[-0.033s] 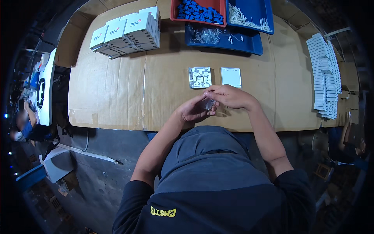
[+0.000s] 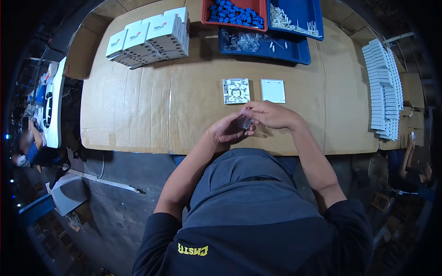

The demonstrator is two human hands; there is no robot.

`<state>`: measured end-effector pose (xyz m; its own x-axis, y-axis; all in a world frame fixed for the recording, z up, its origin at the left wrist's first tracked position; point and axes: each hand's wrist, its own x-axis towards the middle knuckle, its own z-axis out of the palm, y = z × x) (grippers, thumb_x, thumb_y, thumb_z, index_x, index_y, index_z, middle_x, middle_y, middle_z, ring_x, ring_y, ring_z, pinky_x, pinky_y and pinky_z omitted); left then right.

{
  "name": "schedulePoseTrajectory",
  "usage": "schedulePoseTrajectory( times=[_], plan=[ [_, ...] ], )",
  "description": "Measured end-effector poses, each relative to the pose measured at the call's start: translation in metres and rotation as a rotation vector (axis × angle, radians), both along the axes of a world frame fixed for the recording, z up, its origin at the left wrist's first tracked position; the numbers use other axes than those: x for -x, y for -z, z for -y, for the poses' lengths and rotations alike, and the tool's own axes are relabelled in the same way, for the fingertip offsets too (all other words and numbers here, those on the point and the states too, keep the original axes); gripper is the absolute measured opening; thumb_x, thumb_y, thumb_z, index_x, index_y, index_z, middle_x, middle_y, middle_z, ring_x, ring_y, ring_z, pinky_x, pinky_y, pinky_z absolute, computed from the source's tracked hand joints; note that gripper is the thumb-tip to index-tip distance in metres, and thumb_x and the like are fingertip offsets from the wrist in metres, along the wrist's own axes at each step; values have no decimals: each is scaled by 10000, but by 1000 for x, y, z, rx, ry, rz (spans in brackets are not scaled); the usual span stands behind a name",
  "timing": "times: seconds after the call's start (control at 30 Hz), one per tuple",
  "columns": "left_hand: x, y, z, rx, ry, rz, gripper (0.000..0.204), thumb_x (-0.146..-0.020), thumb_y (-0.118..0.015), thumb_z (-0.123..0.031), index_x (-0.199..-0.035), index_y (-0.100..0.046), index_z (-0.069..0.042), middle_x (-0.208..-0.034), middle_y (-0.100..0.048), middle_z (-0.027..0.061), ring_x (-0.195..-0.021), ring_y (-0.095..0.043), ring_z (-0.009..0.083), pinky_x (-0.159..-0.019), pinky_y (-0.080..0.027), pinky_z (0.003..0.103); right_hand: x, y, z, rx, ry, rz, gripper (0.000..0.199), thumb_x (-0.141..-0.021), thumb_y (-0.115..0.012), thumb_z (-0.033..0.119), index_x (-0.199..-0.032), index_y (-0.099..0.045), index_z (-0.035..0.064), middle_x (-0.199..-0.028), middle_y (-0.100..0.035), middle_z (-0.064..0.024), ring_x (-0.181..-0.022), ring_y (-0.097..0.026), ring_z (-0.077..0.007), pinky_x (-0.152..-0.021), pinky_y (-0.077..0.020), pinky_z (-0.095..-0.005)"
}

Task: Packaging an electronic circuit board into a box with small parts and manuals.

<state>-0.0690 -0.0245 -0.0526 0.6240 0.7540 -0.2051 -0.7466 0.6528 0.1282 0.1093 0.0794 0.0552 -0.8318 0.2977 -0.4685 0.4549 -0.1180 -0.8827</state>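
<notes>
A small clear plastic bag is between my two hands, close to the table's front edge. My left hand is curled around it from below. My right hand reaches over from the right, its fingertips pinching the bag's upper end. What lies inside the bag is too small to make out. Just beyond my hands rests an open white square box base, with moulded parts and a round ring in its middle. To its right lies a flat white square cover, partly behind my right hand.
Stacked white boxes stand at the back left. A red bin of blue pieces, a blue bin of white plugs and a blue tray with clear bags sit at the back. White units line the right edge. Other people work at both sides.
</notes>
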Motion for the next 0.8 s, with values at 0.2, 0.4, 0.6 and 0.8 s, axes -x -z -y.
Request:
schedulePoseTrajectory(
  times=[0.2, 0.4, 0.6, 0.8],
  plan=[
    [0, 7, 2, -15, -27, -7, 394, -1023, -647, -343, -1234, -570, -20, -1058, -672, 171, -969, -677, 292, -934, -576, 420, 7, -5, 5, -37, 30, 10, 363, -1120, -494, 302, -1225, -659, -3, -1011, -717, -73, -848, -678, -133, -786, -560, -299],
    [1, 5, 2, 66, 6, -26, 384, -1019, -645, -337, -1222, -578, -18, -1018, -677, 170, -940, -686, 289, -895, -594, 415, 2, 7, 4, -407, -6, -87, 465, -1106, -504, 371, -1139, -676, -60, -1046, -724, -140, -874, -714, -220, -795, -562, -344],
    [4, 6, 1, 111, 39, -127, 341, -1013, -626, -280, -1233, -566, -26, -1012, -671, 175, -940, -687, 291, -930, -598, 418, 6, 9, 2, -265, -75, 27, 500, -1098, -512, 397, -1147, -671, -74, -1057, -715, -177, -865, -722, -250, -793, -563, -370],
    [2, 4, -1, 40, 26, -18, 326, -1019, -616, -287, -1244, -555, -59, -1045, -663, 176, -994, -684, 300, -950, -589, 404, 3, 10, 0, -333, -94, 32, 466, -1094, -525, 405, -1223, -649, -26, -1090, -720, -140, -942, -704, -207, -826, -548, -340]
  ],
)
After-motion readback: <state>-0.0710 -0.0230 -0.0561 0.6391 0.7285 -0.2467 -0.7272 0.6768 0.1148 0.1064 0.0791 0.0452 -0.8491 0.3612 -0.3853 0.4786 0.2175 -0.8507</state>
